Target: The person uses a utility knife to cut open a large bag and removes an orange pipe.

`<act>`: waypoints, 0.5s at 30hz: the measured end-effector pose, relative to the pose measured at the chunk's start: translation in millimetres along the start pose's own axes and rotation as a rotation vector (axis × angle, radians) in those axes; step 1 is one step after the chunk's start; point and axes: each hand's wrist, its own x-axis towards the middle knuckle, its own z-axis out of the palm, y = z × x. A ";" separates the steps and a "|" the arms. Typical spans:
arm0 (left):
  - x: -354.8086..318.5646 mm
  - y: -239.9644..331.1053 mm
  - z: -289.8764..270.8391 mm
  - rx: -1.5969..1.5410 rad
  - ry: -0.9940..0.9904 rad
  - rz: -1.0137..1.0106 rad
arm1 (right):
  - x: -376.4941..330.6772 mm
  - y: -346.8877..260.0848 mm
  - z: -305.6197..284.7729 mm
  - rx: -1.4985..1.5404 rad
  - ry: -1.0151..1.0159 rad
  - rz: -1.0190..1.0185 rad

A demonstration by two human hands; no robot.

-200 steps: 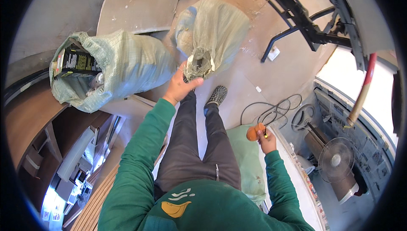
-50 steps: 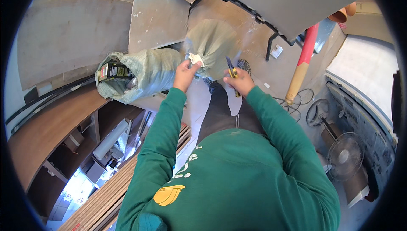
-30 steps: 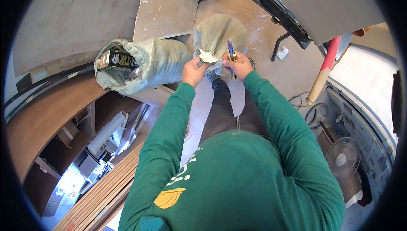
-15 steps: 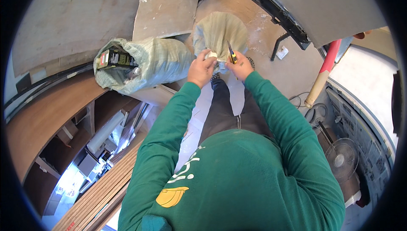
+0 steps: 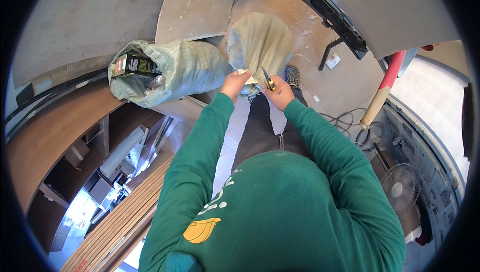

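Note:
A pale woven sack [image 5: 261,37] stands in front of my legs, its gathered neck turned toward me. My left hand [image 5: 233,86] is closed on the left side of that neck, with a whitish bit of material at its fingertips whose kind I cannot make out. In my right hand [image 5: 281,95], at the neck's right side, is a yellow-and-black utility knife [image 5: 270,83], its blade pointing up and away from me. Left of this sack lies a second woven sack [image 5: 192,67], mouth open, with a dark box [image 5: 136,66] and a clear bottle [image 5: 159,79] inside.
Stacked boards [image 5: 120,217] and a brown shelf unit [image 5: 65,137] are on the left. A flat panel [image 5: 195,7] lies beyond the sacks. To the right are a red-and-tan tube [image 5: 384,89], cables [image 5: 342,119], a fan [image 5: 400,188] and a black metal leg [image 5: 327,54].
Both hands have come slightly nearer to me, drawing the sack's neck with them. The knife has tilted more to the left. More of my right shoe shows now.

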 end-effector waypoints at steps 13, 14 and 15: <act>-5.9 -36.6 -8.9 0.209 0.214 0.341 | -15.3 -29.3 -16.5 0.172 -0.241 0.374; -8.3 -32.7 -10.1 0.254 0.233 0.345 | -11.1 -37.0 -12.7 0.147 -0.263 0.352; -10.7 -27.9 -9.7 0.298 0.250 0.349 | -7.5 -45.0 -10.4 0.121 -0.284 0.331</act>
